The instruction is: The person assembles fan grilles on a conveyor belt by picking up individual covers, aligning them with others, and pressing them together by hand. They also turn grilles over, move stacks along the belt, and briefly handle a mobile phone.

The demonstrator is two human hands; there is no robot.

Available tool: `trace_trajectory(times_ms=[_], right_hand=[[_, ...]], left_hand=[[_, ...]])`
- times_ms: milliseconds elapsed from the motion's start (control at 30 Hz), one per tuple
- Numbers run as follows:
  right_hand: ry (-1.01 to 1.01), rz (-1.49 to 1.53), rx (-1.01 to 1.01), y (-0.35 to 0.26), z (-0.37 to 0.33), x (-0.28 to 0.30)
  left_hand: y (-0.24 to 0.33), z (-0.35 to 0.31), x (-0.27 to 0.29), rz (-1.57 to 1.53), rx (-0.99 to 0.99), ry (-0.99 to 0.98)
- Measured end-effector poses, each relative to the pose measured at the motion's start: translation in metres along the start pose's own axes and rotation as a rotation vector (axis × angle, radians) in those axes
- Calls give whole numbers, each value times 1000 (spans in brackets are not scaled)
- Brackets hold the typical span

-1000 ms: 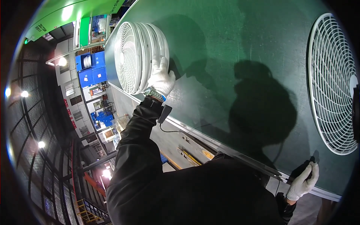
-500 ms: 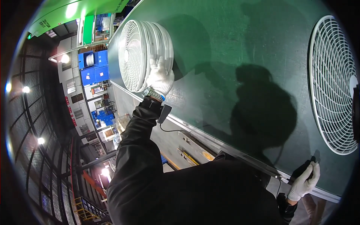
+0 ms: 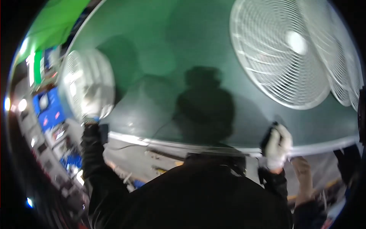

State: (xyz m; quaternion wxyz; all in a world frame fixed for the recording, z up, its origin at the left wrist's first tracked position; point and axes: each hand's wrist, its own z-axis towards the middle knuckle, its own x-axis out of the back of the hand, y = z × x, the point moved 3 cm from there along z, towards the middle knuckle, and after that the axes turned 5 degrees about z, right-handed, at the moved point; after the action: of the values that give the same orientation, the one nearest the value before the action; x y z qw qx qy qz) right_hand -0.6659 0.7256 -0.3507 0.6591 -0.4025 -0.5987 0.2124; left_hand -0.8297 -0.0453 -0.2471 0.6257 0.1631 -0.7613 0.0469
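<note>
White grille stack [image 3: 95, 70], L end of green table [image 3: 152, 23]: looks light, stiff, prob. slick; outer rims [image 3: 111, 80] = best hold. L hand [image 3: 92, 105] on its near side, blurred, can't tell grip. R hand [image 3: 279, 149] half-curled, table edge [image 3: 324, 145], contents unclear!

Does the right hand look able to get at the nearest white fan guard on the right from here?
Likely yes: the right hand is at the table edge, with only green tabletop showing between it and the white fan guard. Whether it holds something dark is unclear.
</note>
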Motion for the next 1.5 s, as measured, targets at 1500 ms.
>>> trace_trajectory(times_ms=[1500], right_hand=[[179, -744, 660, 153, 230, 236]], left_hand=[[590, -101, -144, -1576, 56, -329]])
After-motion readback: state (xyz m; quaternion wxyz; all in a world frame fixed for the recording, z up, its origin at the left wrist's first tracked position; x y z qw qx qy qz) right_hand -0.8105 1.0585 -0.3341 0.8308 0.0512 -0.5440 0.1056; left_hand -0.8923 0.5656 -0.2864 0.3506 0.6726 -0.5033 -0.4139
